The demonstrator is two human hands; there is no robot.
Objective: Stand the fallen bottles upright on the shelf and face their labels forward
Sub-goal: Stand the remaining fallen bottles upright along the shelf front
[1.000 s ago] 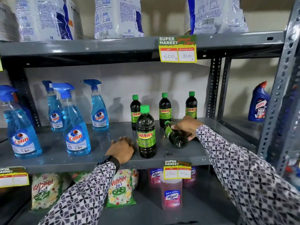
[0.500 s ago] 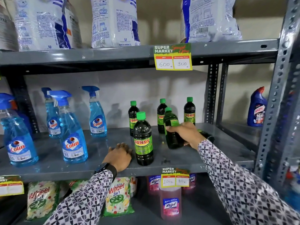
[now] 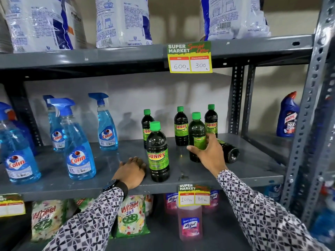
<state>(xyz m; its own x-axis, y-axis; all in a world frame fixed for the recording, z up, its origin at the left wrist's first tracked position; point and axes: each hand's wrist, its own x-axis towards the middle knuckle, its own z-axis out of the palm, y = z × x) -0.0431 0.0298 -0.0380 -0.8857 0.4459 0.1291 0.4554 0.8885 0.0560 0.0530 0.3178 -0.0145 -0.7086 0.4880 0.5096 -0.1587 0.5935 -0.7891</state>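
On the grey middle shelf stand dark bottles with green caps and green SUNNY labels. My right hand is shut on one such bottle, which stands upright with its label turned mostly sideways. Behind that hand another dark bottle lies on its side, base toward me. A front bottle stands upright with its label facing me. Three more stand at the back. My left hand rests flat on the shelf, just left of the front bottle, holding nothing.
Blue Colin spray bottles fill the shelf's left part. A blue Harpic bottle stands on the neighbouring shelf at right. Detergent bags sit above; Wheel packets and pink Lizol bottles below. Steel uprights frame the right side.
My right hand has lifted the bottle it grips from lying on its side to standing upright. Another fallen bottle now shows behind it. My left hand stayed put.
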